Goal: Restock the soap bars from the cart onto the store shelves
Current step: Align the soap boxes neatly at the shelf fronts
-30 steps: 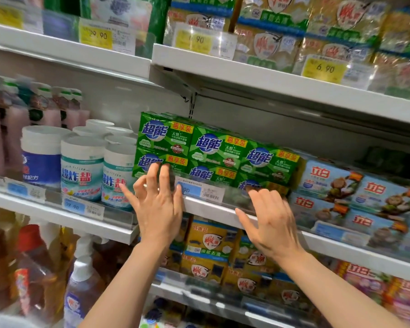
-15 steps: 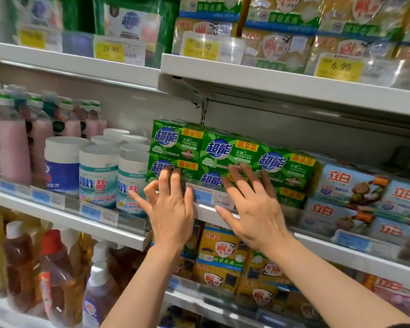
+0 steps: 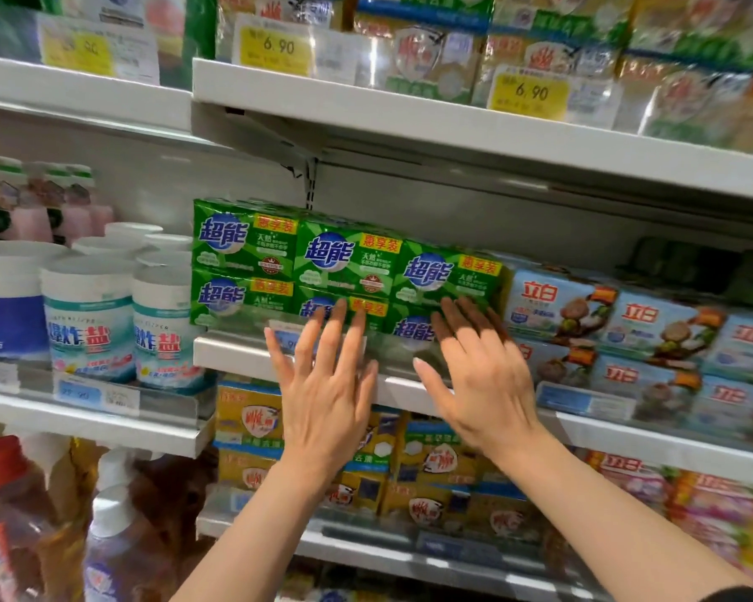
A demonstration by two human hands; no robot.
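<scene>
We are reaching our left hand [image 3: 322, 410] and right hand [image 3: 481, 384], grips released, fingers straight, toward the green soap packs [image 3: 344, 265] on the shelf [image 3: 231, 351].

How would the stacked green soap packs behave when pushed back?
The green film-wrapped soap packs look boxy and rigid, so they would probably slide, not roll. Their glossy wrap may be slippery. Stacked two high, the top row could shift.

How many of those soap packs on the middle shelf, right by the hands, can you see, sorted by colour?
Green soap packs: 6 facing front, stacked 2 high in 3 columns
Light blue soap packs: 6 facing front, also 2 high; the ones at the right edge are blurred
Total: 12 visible fronts; any packs behind them are hidden.
</scene>
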